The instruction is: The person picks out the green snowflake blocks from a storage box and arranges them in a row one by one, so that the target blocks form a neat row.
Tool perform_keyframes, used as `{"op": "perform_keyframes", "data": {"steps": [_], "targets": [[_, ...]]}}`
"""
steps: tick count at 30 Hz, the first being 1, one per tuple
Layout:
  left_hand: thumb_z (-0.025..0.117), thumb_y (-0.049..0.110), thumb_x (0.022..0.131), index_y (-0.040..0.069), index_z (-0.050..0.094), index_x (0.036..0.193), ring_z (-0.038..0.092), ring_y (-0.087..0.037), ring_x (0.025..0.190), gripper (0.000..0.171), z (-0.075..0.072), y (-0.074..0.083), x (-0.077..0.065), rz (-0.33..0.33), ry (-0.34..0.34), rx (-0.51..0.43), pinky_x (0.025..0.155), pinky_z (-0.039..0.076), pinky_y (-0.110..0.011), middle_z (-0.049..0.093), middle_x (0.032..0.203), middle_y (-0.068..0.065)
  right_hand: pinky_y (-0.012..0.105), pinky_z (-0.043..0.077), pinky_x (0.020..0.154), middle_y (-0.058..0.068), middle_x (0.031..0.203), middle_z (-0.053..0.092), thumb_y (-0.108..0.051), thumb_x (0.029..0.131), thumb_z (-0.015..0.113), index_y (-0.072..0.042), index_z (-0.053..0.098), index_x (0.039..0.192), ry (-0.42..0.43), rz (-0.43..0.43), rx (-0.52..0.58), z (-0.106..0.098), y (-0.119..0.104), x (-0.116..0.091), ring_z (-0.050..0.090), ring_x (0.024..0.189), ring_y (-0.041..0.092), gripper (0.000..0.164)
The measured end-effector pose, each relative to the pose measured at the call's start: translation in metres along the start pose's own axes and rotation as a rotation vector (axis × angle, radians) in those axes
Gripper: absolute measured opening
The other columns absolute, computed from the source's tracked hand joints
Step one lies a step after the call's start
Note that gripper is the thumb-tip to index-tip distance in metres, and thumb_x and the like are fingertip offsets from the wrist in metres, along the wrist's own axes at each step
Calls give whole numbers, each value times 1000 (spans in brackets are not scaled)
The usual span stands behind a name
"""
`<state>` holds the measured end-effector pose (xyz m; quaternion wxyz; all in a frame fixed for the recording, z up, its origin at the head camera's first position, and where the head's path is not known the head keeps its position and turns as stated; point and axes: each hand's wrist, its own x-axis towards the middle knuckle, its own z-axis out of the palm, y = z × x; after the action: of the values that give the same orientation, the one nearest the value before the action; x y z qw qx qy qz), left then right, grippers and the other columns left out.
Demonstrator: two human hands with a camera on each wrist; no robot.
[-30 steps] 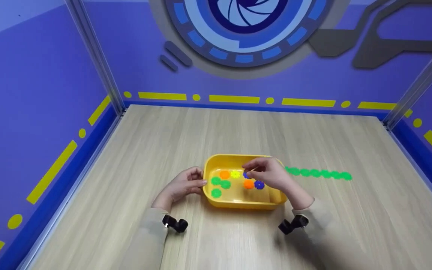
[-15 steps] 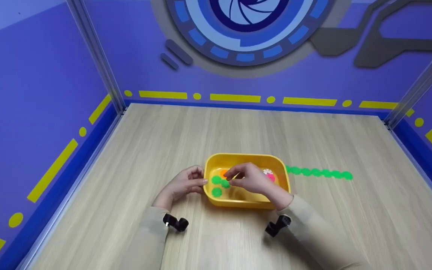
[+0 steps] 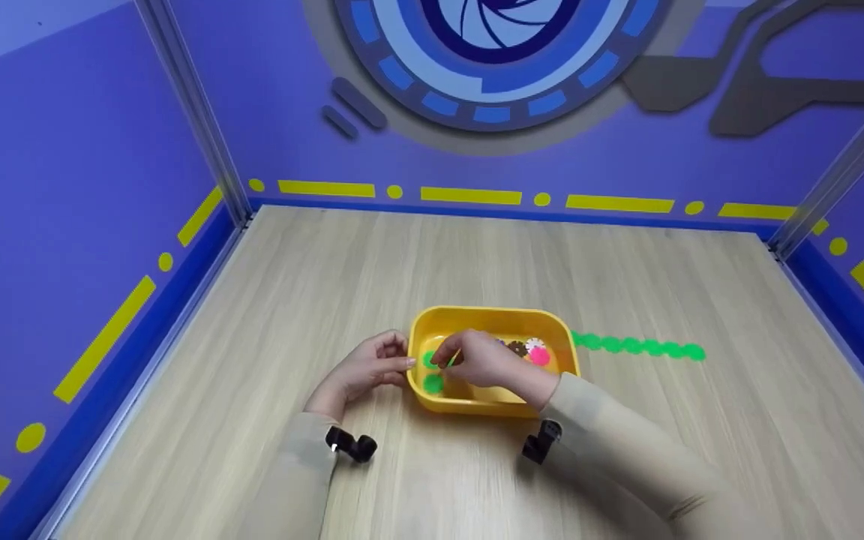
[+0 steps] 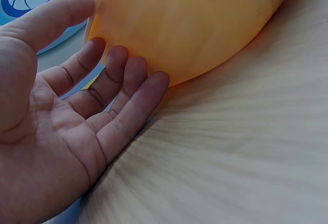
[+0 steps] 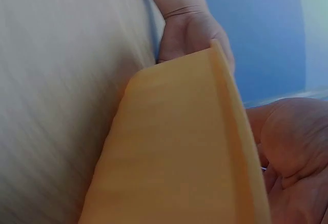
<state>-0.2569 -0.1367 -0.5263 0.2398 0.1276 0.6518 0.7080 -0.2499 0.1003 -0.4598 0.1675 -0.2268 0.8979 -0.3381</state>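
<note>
A yellow plastic bin (image 3: pixel 484 409) stands on the wooden table. At its left end my left hand (image 3: pixel 367 371) holds on, the thumb at the rim and the other fingertips against the outer wall (image 4: pixel 205 24). My right hand (image 3: pixel 481 361) reaches down inside the bin, thumb and forefinger bent at the green notched discs. One green disc (image 3: pixel 433 384) lies just below the fingertips and another green disc (image 3: pixel 428 360) beside them. I cannot tell whether the fingers grip a disc. In the right wrist view the bin's wall hides those fingertips.
Right of the hand, a pink disc (image 3: pixel 539 356), a white disc (image 3: pixel 535 345) and a dark brown disc (image 3: pixel 517 348) lie in the bin. Beyond its right side a row of joined green discs (image 3: pixel 642 346) stretches across the table. Blue panels (image 3: pixel 477 169) border the table.
My right hand has moved left inside the bin, from the blue discs to the green ones, uncovering the pink, white and brown discs. My left hand has stayed at the bin's end.
</note>
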Motion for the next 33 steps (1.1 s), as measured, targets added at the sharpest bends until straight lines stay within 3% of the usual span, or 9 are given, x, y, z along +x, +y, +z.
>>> {"op": "perform_keyframes", "data": {"steps": [9,19,33], "targets": [[69,11,97,4,51,111,67,-14,90,25,1,3,-2,-6,3,24,77,62,-29,60,101,-2,39,62,86,13,102,78,3,81,76,0,76,105,-67,-101,-83,11,-1,11,73,93,23,24],[70,9,96,6,52,110,66,-15,94,23,2,3,-1,-10,3,16,78,62,-28,61,102,-2,35,59,80,10,95,73,1,78,82,-2,72,102,-49,-170,-221,22,0,18,62,83,16,26],[68,8,97,7,51,109,67,-14,90,21,1,3,-1,-4,-1,8,75,61,-27,61,100,-1,32,55,75,6,90,70,-1,78,82,-8,76,94,-32,-150,-251,17,2,12,57,80,14,19]]}}
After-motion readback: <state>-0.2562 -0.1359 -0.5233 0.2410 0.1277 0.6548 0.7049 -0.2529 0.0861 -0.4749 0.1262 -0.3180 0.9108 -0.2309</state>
